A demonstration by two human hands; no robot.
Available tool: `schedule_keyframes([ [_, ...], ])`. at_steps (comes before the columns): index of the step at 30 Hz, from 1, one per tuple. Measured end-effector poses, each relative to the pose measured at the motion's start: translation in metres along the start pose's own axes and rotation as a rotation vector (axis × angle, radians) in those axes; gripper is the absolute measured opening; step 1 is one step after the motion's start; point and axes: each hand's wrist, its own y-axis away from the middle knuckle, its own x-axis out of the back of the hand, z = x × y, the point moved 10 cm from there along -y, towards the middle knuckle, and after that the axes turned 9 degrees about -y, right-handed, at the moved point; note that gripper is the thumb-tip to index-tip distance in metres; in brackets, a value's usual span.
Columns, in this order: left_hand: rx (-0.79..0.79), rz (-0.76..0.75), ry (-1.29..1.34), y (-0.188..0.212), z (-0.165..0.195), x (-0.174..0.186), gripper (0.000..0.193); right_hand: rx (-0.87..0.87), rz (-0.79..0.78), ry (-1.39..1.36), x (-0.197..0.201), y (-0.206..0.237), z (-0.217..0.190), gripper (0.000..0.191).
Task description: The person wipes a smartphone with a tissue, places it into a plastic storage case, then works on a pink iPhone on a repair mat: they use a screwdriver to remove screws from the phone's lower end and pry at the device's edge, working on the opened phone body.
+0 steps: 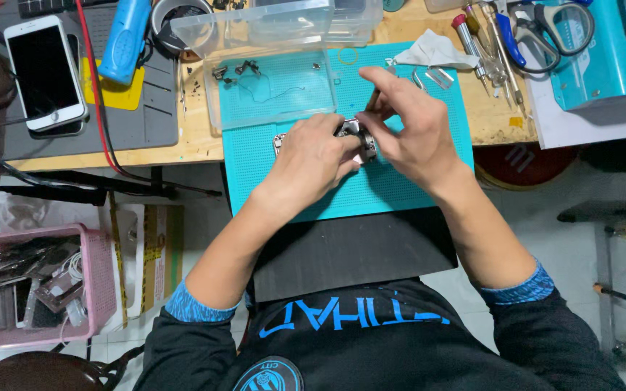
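We see small metal-framed device [357, 140] flat on teal mat [400, 188], mid worktop [197, 145]; left hand [313, 163] covers most of it, fingers curled and pressed on near edge; right hand [407, 127] pinches thin tool [373, 99] between thumb and forefinger, tip at device top; we judge device light, rigid, thin, likely fragile inside; best held by side edges, flat against mat; loose small parts sit in clear tray [269, 90] just behind.
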Motion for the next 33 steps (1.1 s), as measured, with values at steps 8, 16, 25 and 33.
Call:
schedule_keyframes([
  [8,0.019,-0.043,0.037,-0.003,-0.003,0.001,0.025,0.067,-0.041,-0.054,-0.003,0.001,-0.005,0.056],
  [16,0.102,-0.036,0.137,0.001,-0.015,0.007,0.044,0.016,-0.053,-0.073,-0.006,0.003,0.004,0.065],
  [25,0.111,0.118,0.160,0.001,-0.026,0.014,0.047,0.028,-0.065,-0.110,-0.007,0.006,0.006,0.064],
  [33,0.087,0.103,0.126,-0.012,-0.028,-0.005,0.015,0.071,-0.047,-0.065,-0.005,0.008,0.001,0.068],
])
